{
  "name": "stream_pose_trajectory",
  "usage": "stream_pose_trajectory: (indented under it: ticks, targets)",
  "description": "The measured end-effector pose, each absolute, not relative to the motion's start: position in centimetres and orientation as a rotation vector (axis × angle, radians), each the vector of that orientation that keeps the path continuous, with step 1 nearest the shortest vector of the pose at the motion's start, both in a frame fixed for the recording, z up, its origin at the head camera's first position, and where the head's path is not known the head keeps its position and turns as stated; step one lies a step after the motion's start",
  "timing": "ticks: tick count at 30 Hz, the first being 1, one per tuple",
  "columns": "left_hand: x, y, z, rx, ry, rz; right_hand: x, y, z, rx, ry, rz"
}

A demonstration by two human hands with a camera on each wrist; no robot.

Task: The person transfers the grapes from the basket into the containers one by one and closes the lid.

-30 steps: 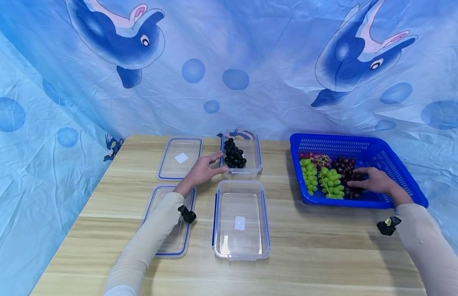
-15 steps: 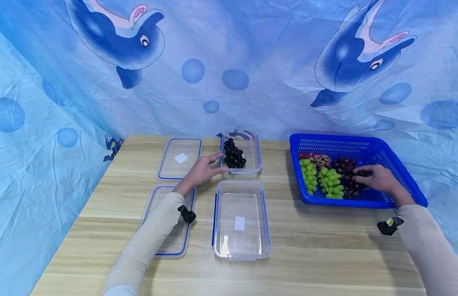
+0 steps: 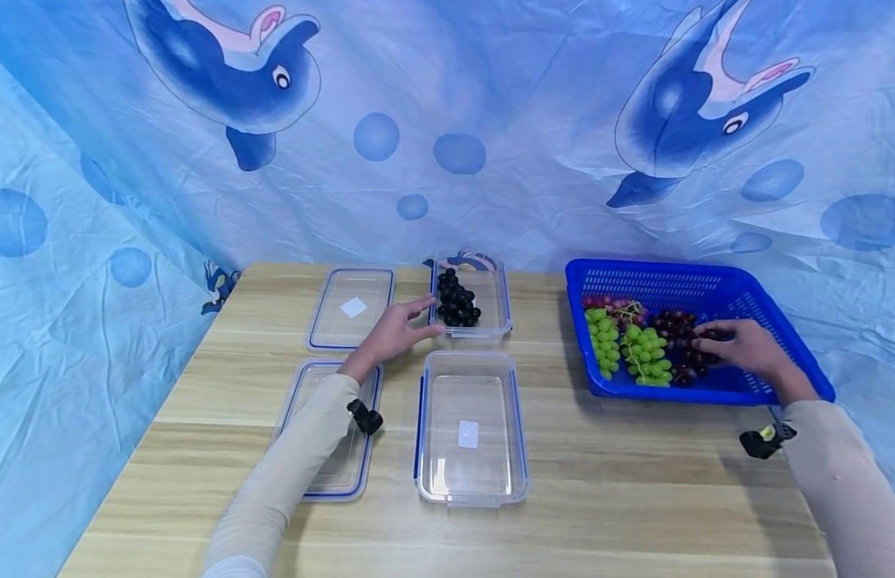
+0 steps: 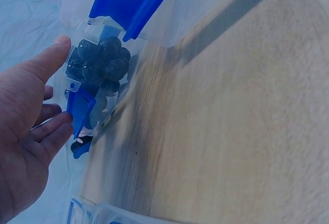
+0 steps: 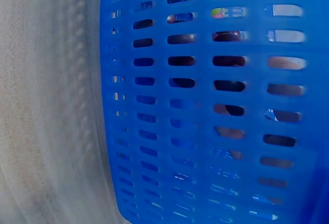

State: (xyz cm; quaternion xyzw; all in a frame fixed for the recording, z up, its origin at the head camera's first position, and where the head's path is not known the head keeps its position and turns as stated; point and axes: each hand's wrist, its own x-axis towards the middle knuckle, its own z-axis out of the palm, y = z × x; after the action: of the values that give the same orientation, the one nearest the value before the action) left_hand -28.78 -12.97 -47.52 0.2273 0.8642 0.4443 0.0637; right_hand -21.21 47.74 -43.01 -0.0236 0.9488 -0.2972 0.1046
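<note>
My right hand [image 3: 743, 351] reaches into a blue perforated basket [image 3: 787, 341] and pinches a bunch of dark red grapes [image 3: 684, 353] between thumb and fingers. In the right wrist view the basket's slotted wall [image 5: 205, 98] hides most of that hand. My left hand [image 3: 392, 333] is at the left side of the rear clear plastic container [image 3: 496, 301], thumb and fingers spread, fingertips right at its wall. Black grapes [image 3: 457, 301] lie in the left part of that container. The left wrist view shows the left hand [image 4: 28, 126] beside the container's blue clip [image 4: 80, 110].
A larger clear container [image 3: 470, 474] with a white label stands in front of the rear one. Two blue-edged lids [image 3: 360, 285] lie to the left, the nearer partly under the left forearm. Green grapes [image 3: 645, 353] and pinkish-red grapes [image 3: 613, 307] share the basket.
My right hand has shifted slightly right and back, its thumb and fingers drawing closer on the dark red grapes. The left hand has stayed in place.
</note>
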Motion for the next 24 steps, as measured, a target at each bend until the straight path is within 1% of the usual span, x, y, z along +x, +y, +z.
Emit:
stream_pose_trajectory:
  ticks: [6,16,24]
  targets:
    - [-28.8,-13.0,-47.5,0.690,2.613,1.339,-20.8,47.6,-42.7,-0.063,2.793,-0.939]
    - [-28.8,-13.0,-47.6,0.691,2.618,1.343,-20.4,47.6,-41.1,-0.011,2.816,-0.971]
    - [-28.7,-12.9,-47.5,0.688,2.622,1.333,-20.3,47.1,-39.7,-0.065,2.866,-1.135]
